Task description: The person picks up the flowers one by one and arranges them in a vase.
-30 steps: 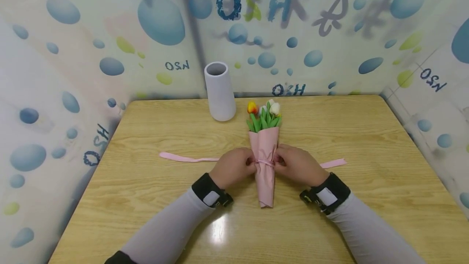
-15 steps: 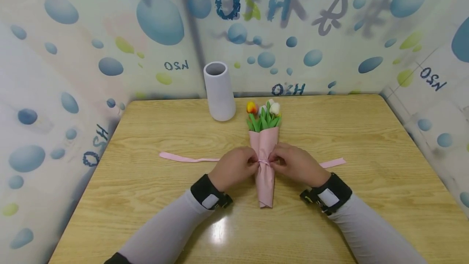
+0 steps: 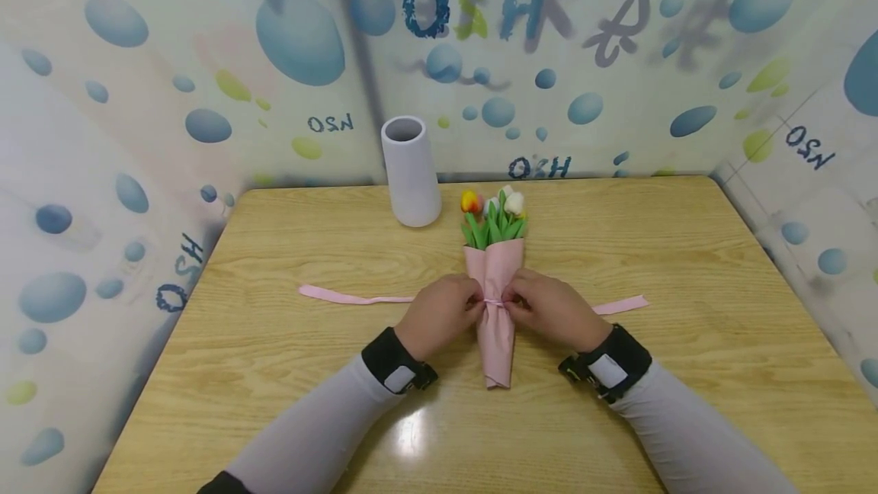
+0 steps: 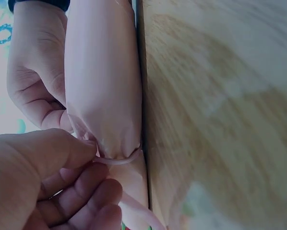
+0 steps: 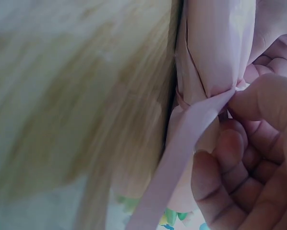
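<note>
At six o'clock from the multicoloured tulips (image 3: 494, 222), left hand (image 3: 440, 311) and right hand (image 3: 557, 309) pinch the flat pink ribbon (image 5: 179, 151); I'd judge knotting, with tightening next.

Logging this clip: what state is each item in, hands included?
Pink ribbon: wrapped around the paper, tails out to both sides; whether knotted, unclear.
Pink wrapping paper: rolled up, cinched by the ribbon.
Tulips: lying down, blooms outside the paper.
White vase: upright, open-topped.
Left hand: pinching the ribbon.
Right hand: pinching the ribbon.
</note>
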Demonstrator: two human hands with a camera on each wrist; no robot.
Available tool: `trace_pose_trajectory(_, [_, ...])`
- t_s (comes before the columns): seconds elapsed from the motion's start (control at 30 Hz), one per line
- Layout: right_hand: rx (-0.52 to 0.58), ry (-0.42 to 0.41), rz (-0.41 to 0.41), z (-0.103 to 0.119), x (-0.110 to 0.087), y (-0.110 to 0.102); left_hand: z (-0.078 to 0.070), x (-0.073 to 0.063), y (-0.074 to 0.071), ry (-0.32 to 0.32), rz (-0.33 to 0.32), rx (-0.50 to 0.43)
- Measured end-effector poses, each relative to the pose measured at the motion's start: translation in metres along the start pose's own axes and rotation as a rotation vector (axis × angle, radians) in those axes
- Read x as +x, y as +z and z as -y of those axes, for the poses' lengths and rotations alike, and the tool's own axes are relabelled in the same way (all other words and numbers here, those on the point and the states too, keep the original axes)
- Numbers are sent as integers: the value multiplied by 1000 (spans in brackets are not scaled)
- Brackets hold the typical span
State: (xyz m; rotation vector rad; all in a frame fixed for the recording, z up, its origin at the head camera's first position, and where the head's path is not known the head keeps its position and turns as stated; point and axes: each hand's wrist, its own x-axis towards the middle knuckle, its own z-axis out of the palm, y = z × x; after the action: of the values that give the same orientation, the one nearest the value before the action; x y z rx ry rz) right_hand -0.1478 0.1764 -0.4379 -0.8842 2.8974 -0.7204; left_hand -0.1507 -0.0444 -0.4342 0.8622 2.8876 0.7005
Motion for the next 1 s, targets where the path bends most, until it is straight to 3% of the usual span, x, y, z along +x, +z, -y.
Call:
trace_pose_trajectory(0.4, [-29,-7,18,-5,-1,-1,4,0,-2,-3,14,0])
trace_pose_trajectory(1.0, [-39,71,84,-18,-4,-7,13,0,-6,-33,31,1])
